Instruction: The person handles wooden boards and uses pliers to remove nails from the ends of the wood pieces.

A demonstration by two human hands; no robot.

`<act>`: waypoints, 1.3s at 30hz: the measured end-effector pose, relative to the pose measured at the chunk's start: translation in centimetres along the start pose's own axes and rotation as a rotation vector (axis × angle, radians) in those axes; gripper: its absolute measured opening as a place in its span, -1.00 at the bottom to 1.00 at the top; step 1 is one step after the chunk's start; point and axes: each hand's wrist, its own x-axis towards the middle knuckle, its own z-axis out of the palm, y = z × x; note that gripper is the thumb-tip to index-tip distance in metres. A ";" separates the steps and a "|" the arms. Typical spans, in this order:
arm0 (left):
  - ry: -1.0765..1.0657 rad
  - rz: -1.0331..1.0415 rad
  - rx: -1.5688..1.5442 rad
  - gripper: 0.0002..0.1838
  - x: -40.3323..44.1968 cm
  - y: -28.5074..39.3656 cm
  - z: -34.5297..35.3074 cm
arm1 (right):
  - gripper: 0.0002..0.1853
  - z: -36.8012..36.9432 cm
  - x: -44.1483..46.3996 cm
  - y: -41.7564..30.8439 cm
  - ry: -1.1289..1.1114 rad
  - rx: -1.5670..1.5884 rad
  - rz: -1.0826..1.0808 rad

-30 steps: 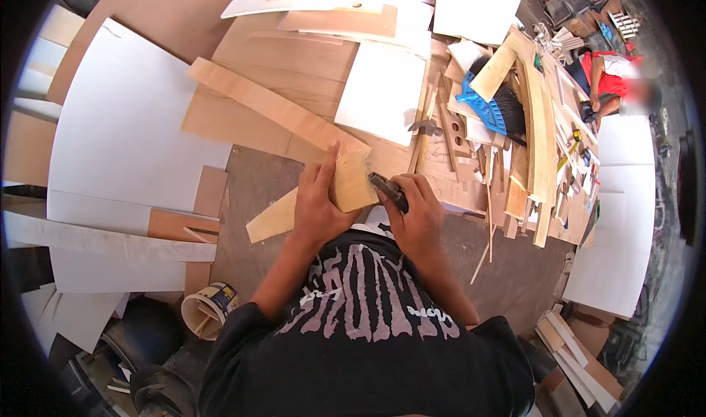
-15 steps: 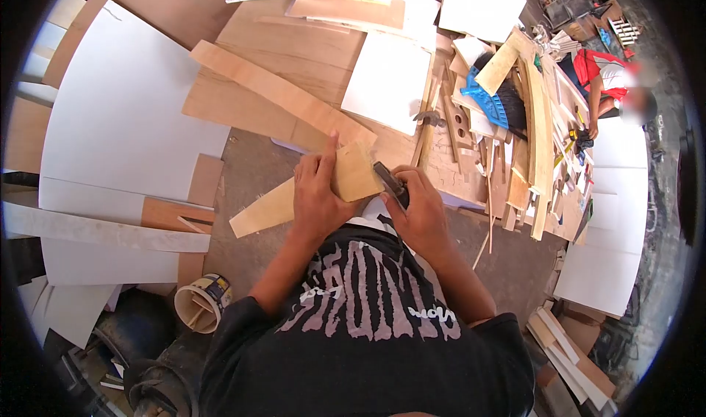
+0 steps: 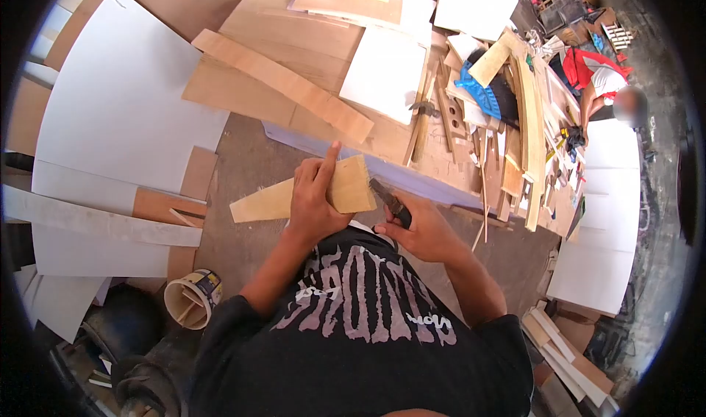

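Observation:
My left hand is wrapped round a pale, tapered wooden board, its index finger pointing along the top. The board's narrow end reaches out to the left, and its wide right end looks rough-edged. Closed in my right hand is a dark metal hand tool that resembles pliers, though my fingers cover part of it. The tool's tip is right beside the board's wide end; whether they touch, I cannot tell.
Ahead stands a workbench bearing a long wood strip, a white panel, a hammer and a blue-backed brush. White sheets lie left, above a bucket. Another person bends at the far right.
The board has dropped slightly away from the bench edge, with my left hand on it. My right hand and the tool have moved a little down, and the tool's tip has tilted.

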 end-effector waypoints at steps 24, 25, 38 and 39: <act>-0.273 0.058 -0.252 -0.05 -8.1 4.2 -4.4 | -0.68 12.6 -10.8 1.9 -0.344 1.283 0.030; -0.276 0.060 -0.251 -0.05 -8.1 4.4 -4.4 | -0.68 12.7 -11.0 1.9 -0.342 1.286 0.028; -0.326 0.104 -0.219 -0.09 -6.7 5.0 -3.7 | -0.62 13.2 -10.9 2.3 -0.555 1.765 -0.058; -0.340 0.087 -0.228 -0.10 -6.5 5.1 -3.6 | -0.63 13.3 -10.6 2.5 -0.587 1.799 -0.078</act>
